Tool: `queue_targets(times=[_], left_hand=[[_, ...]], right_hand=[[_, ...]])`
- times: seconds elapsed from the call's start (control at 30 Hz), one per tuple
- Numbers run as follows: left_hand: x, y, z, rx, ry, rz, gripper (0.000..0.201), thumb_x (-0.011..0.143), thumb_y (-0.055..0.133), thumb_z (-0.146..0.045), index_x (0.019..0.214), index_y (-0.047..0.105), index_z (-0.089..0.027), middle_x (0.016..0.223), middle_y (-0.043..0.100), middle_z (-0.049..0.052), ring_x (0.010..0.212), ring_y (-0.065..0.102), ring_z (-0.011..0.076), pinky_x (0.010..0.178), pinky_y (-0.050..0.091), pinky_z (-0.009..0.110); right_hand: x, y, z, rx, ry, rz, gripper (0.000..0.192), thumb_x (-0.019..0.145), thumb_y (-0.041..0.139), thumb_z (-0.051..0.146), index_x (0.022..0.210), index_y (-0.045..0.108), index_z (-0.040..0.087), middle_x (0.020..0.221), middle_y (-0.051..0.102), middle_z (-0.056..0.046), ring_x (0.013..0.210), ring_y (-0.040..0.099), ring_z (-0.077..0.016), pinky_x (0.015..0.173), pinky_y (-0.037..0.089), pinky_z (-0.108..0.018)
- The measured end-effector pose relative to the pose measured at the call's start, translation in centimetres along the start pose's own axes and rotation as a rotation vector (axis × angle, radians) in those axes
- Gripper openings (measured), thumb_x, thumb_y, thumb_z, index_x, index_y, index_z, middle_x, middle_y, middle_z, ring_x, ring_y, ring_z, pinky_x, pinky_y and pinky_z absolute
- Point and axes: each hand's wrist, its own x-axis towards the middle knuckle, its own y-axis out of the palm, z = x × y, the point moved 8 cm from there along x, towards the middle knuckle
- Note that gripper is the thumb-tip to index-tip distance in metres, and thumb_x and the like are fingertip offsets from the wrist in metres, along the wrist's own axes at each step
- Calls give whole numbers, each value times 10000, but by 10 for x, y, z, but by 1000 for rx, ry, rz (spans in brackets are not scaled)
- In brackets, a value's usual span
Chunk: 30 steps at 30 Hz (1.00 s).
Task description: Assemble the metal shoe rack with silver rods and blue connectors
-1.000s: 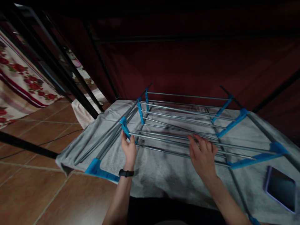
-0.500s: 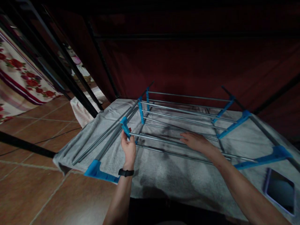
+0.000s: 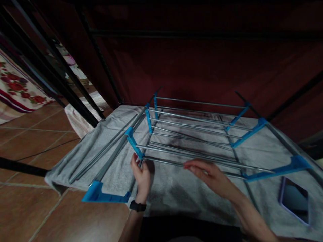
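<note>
A rack of grey metal rods with blue plastic brackets lies on a grey cloth. My left hand (image 3: 141, 176), with a dark band on its wrist, is at the lower end of a blue bracket (image 3: 133, 143). Its thumb and fingers are apart, the fingertips close to the bracket; whether they touch it I cannot tell. My right hand (image 3: 210, 173) hovers at the front metal rod (image 3: 161, 161), fingers stretched to the left, and covers part of that rod. Another blue bracket (image 3: 282, 169) joins the rods on the right.
Loose rods (image 3: 106, 148) lie on the grey cloth (image 3: 171, 195) at the left. A phone (image 3: 294, 200) rests at the right. Behind stands a dark red fabric wall (image 3: 202, 70) with black frame bars. Tiled floor (image 3: 63, 218) shows at the left, with a front-left blue bracket (image 3: 106, 196) near the edge.
My left hand has slid down from the upper part of the blue bracket to its lower end. My right hand has moved left and nearer, to the front rod. The view has shifted slightly.
</note>
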Motion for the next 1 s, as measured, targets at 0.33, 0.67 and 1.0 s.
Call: queue_targets(times=[0.33,0.67,1.0], left_hand=[[-39,2,39,126,-78,72,659,871,523,-147,1511,387,-228,1496,440,144,1404,447,253,1180,381,443],[-35,11,43,184,-34,128,685,833,519,-115,1499,381,-195,1492,417,154,1432,403,267,1216,313,454],[-30,15,33,201,-10,170,684,813,535,-115,1484,412,-154,1457,434,189,1422,417,298,1227,289,478]], right_hand=[[-24,42,-154,-430,195,-279,396,984,404,268,1262,683,226,1351,639,-120,1254,604,-250,1089,488,-450],[46,43,-189,-904,363,-192,343,971,437,164,1223,668,185,1333,660,-144,1265,583,-290,1101,429,-479],[51,32,-167,-846,348,-128,387,969,529,171,1348,605,152,1457,557,-174,1325,543,-288,1112,444,-466]])
